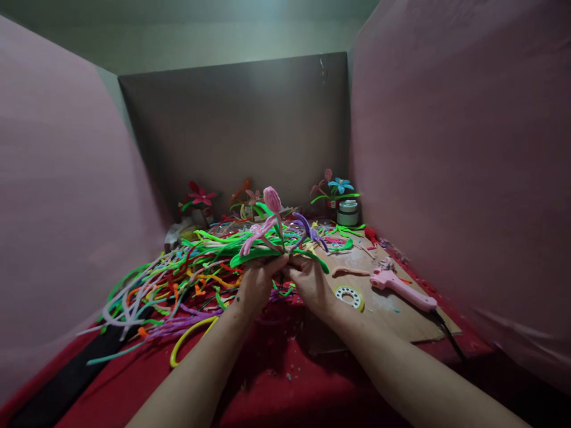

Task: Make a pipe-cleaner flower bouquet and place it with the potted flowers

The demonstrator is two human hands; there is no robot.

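A pipe-cleaner flower bunch stands upright between my hands, with a pink bud (pixel 272 200) on top, a pink flower (pixel 257 233) to the left, a purple flower (pixel 311 230) to the right and green leaves (pixel 252 257) spread low on both sides. My left hand (pixel 262 279) pinches the stems from the left. Against it, my right hand (pixel 309 282) has its fingers closed on the same stems from the right. The fingertips meet near the base of the leaves and partly hide the stems.
Loose coloured pipe cleaners (pixel 178 285) pile up at the left. On a board (pixel 392 323) at the right lie a pink glue gun (pixel 404 289) with a cord and a tape roll (pixel 349 298). Finished flowers (pixel 202 196) and a small jar (pixel 347 213) stand at the back.
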